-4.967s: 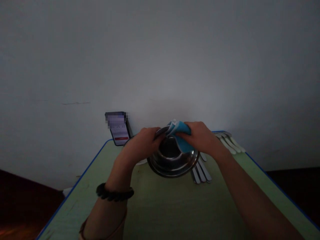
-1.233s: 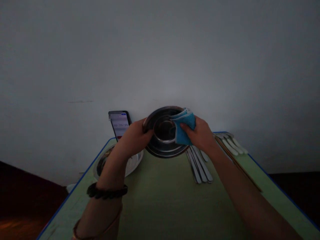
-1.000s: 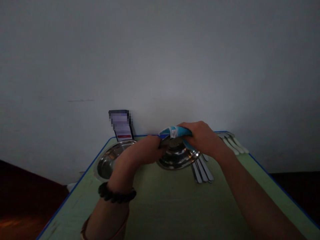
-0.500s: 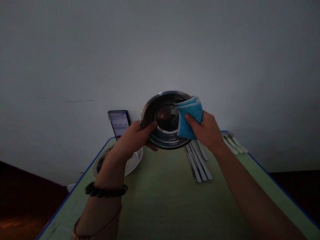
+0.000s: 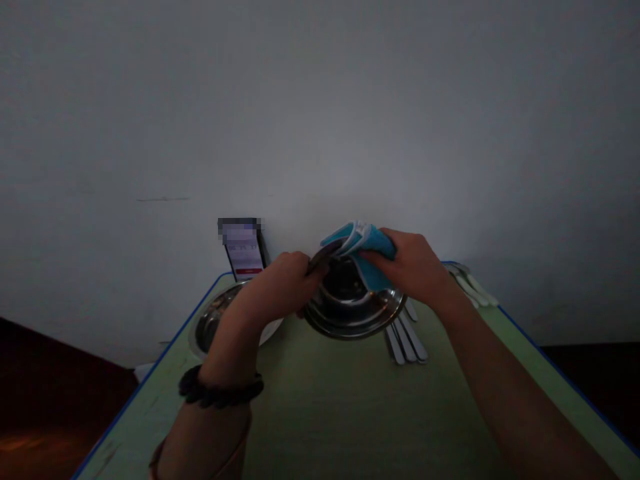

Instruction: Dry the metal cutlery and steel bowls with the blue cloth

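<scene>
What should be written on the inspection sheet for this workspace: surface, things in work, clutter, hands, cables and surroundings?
Surface: green table with blue edging; marks near its left edge.
Things in work: steel bowl, held tilted; folded blue cloth at its rim.
Clutter: second bowl, partly hidden; phone; metal-handled cutlery; white-handled cutlery.
Hands: left hand grips the steel bowl; right hand holds the cloth.
Cables: nothing seen.
Surroundings: grey wall with a thin line mark; dim light.

I see a shiny metal bowl (image 5: 353, 321) tilted above the table (image 5: 345, 413); a folded, white-edged blue cloth (image 5: 374, 275) laps its rim.
</scene>
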`<state>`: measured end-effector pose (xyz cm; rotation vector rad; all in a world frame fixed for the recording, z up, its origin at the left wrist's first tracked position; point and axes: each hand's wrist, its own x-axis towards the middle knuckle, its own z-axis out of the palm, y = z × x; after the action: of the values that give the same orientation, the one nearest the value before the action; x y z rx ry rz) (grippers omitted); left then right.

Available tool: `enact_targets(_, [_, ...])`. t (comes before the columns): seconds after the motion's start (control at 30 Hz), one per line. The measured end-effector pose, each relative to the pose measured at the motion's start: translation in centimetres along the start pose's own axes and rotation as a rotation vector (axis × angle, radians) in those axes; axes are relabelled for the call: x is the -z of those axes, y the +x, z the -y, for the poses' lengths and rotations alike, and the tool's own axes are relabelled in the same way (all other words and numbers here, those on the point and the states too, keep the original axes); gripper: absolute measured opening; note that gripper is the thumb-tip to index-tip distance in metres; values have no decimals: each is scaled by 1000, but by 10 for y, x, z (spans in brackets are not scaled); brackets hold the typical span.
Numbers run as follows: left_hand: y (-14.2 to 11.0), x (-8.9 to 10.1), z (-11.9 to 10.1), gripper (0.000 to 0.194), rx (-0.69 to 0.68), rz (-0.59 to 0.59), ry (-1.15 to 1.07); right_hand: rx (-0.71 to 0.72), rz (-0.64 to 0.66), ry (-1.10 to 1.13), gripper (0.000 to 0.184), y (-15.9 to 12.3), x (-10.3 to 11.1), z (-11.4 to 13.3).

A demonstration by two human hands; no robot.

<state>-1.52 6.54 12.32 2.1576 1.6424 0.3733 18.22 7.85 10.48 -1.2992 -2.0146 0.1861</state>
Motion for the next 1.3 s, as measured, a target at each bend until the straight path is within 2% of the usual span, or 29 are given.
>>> enact_targets(0.13, [4, -1, 8, 42, 77, -136, -288, -97, -179, 103, 31, 2, -4, -8])
enact_targets(0.23, [7, -2, 14, 42, 131, -206, -462, -150, -200, 143, 31, 3, -7, -12])
enact_targets(0.33, [5, 1, 17, 38, 56, -186, -277, -108, -48, 101, 22, 3, -6, -14])
enact_targets(0.47, [2, 2, 13, 37, -144, -25, 2, -14, 141, -31, 17, 1, -1, -8])
enact_targets(0.63, [3, -4, 6, 39, -171, 46, 129, 11, 206, -111, 18, -1, 7, 4])
enact_targets(0.77, [1, -4, 7, 35, -164, 85, 123, 97, 223, 2, 25, -3, 6, 7])
enact_targets(0.87, [0, -3, 10, 34, -148, 101, 147, 159, 182, 79, 30, -3, 0, 9])
enact_targets(1.1, [2, 1, 8, 36, -147, 136, 133, 267, 117, 3, 23, -2, -7, 5])
enact_targets(1.2, [2, 6, 9, 40, -124, 83, 57, 206, 8, -10, 22, -1, -9, 0])
enact_targets(1.3, [3, 9, 12, 44, -58, -86, 7, 47, -99, -39, 23, 0, -12, -2])
